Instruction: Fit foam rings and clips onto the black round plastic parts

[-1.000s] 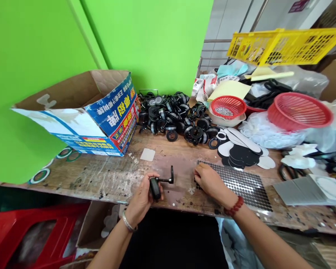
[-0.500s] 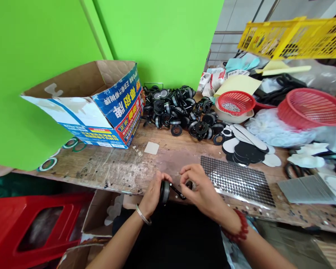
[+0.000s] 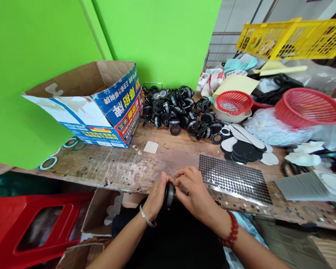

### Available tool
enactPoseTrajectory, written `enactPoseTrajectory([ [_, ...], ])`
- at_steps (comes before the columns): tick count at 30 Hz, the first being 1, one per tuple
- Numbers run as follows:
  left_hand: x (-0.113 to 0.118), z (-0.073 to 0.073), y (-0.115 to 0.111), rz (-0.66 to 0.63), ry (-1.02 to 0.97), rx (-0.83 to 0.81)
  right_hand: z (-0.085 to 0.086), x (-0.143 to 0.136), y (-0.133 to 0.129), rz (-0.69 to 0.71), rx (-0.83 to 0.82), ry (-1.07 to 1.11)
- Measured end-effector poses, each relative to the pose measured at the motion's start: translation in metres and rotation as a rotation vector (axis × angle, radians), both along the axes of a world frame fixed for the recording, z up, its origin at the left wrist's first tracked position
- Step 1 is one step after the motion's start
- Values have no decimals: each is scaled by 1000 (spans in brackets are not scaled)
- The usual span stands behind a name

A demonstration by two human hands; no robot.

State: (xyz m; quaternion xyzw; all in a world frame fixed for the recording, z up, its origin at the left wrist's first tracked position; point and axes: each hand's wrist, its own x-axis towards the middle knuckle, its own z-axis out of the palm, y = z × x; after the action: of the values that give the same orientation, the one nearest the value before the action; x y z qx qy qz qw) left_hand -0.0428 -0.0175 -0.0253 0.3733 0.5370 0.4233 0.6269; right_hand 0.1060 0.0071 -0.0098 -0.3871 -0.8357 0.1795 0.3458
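Observation:
Just past the table's front edge, my left hand (image 3: 154,196) is closed round a round black part (image 3: 170,195) with a grey ribbed rim, held on its edge. My right hand (image 3: 196,190) meets the part from the other side, its thumb and fingers bent in against it. The thin black arm joined to the part is mostly hidden behind my right fingers. To the right of that hand lies a sheet of small black dots (image 3: 235,178). A pile of similar black round parts (image 3: 173,108) sits at the back of the wooden table (image 3: 114,164).
An open cardboard box (image 3: 100,112) stands at the back left, near rolls of tape (image 3: 48,163). Black and white discs (image 3: 245,149), a red basket (image 3: 231,106) of small metal pieces, a larger red basket (image 3: 308,108) and a grey stack (image 3: 305,186) occupy the right side.
My right hand has moved left, in against the black part in my left hand. The arm that stuck out between the hands is now mostly covered. The view has shifted slightly.

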Motion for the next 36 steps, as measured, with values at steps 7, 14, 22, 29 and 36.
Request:
enactPoseTrajectory([
  [7,3,-7,-3,-24,-18,-73,3,6,-27,138,274,-201],
  [14,-2,1,4,-86,-119,-124,-5,48,4,11,-20,-1],
  [22,-12,6,17,20,-116,-62,-46,68,56,-295,44,-287],
  [29,-13,2,17,124,-99,-5,-45,58,55,-296,158,-473],
  [36,-17,-4,12,225,122,135,-26,36,22,-284,243,-93],
])
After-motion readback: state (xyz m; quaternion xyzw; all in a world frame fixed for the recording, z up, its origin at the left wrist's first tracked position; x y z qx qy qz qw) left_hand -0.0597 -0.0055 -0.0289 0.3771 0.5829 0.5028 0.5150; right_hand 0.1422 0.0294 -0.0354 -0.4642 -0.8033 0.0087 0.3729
